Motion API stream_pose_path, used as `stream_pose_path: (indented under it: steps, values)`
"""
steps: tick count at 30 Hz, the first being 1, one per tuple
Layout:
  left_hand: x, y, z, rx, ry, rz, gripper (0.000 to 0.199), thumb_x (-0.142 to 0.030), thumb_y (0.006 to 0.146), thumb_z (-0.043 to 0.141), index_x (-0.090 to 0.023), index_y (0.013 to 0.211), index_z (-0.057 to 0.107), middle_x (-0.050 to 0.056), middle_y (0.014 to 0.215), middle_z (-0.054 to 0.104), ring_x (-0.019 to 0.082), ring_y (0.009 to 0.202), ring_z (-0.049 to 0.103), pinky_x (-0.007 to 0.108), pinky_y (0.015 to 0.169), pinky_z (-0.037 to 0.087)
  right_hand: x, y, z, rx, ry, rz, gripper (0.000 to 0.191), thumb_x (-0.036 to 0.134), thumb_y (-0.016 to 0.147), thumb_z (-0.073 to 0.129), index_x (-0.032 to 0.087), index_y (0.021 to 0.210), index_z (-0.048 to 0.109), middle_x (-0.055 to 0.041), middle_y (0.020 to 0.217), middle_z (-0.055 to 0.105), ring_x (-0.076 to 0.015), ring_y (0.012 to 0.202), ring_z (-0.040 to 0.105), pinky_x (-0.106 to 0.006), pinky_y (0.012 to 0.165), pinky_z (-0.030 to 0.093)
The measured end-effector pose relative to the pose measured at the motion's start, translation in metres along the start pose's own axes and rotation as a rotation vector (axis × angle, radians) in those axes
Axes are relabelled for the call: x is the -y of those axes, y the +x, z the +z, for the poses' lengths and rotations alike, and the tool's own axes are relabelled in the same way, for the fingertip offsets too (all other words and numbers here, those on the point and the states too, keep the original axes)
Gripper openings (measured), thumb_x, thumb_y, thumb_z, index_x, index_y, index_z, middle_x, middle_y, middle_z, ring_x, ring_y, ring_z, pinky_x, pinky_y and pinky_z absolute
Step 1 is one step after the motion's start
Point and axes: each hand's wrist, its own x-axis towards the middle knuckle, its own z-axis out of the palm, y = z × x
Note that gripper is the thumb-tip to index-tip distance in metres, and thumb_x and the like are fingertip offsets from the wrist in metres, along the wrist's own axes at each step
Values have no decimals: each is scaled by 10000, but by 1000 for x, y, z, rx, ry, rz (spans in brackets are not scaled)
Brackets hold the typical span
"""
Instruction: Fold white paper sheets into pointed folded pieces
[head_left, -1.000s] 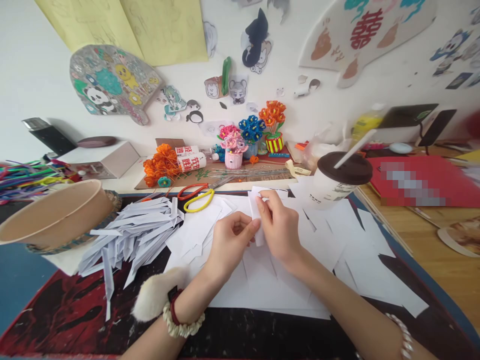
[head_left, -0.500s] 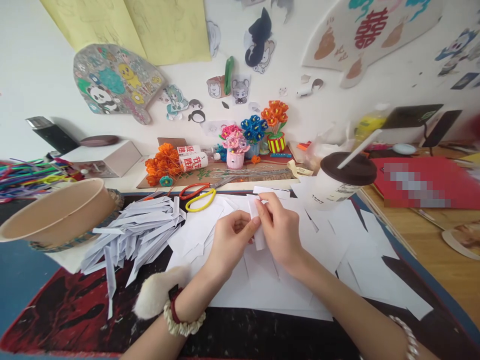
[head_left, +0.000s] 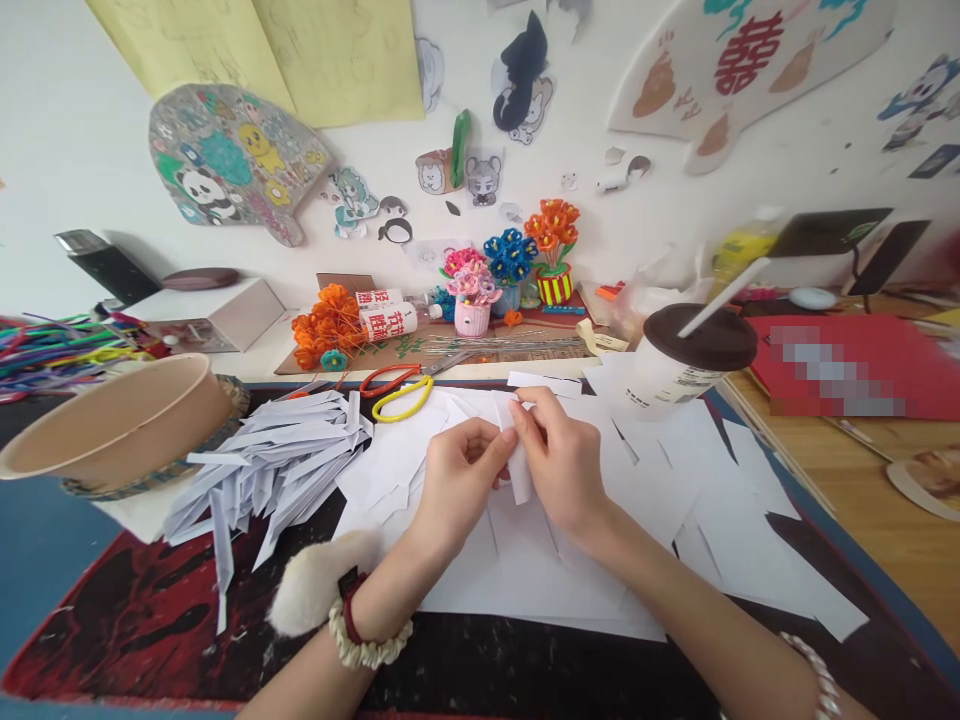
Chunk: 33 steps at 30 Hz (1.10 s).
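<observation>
Between my two hands is a narrow folded paper strip (head_left: 520,478), held up over white paper sheets (head_left: 592,540). My left hand (head_left: 469,475) pinches its left side with thumb and fingers. At its upper right edge, my right hand (head_left: 561,450) grips it between thumb and forefinger. The fingers partly cover the strip. To the left lies a heap of folded paper strips (head_left: 277,460). Scissors (head_left: 401,388) with one red and one yellow handle loop rest just beyond the sheets.
A lidded cup (head_left: 694,365) with a straw stands at the right rear. On the left is a tan round container (head_left: 112,420). Pipe-cleaner flowers (head_left: 510,260) line the back ledge. A white fluffy object (head_left: 311,590) sits by my left wrist. A red folder (head_left: 855,365) lies far right.
Both hands keep their pinch on the paper strip, with only slight finger movement. The whole view has shifted very slightly.
</observation>
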Motion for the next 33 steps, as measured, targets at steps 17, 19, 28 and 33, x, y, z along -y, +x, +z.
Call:
stream_pose_path:
  steps: [17,19,28,33]
  values:
    - [6,5,-6,-53,28,87,200,-327,832,622,-147,747,638,2,660,600,102,570,525,210,539,439,5,-2,0,59,99,60,130,250,949,471,201,855,545,80,501,421,-83,431,364,-196,448,278]
    - [6,5,-6,-77,36,117,193,-322,833,626,-149,747,630,0,662,597,103,585,527,210,552,440,6,-2,-1,75,120,68,120,242,947,475,199,858,543,78,505,428,-82,434,360,-192,447,282]
    - [1,6,-10,-120,44,130,184,-308,831,635,-141,753,630,-8,640,583,98,586,517,198,542,424,9,-2,-2,133,203,135,119,263,939,489,199,849,534,81,490,398,-80,430,318,-204,440,253]
    - [-1,6,-13,-153,53,183,175,-286,825,643,-144,728,613,-17,618,572,91,562,506,196,527,410,8,4,-5,304,488,382,245,442,925,493,204,891,542,52,523,492,-93,426,367,-218,413,269]
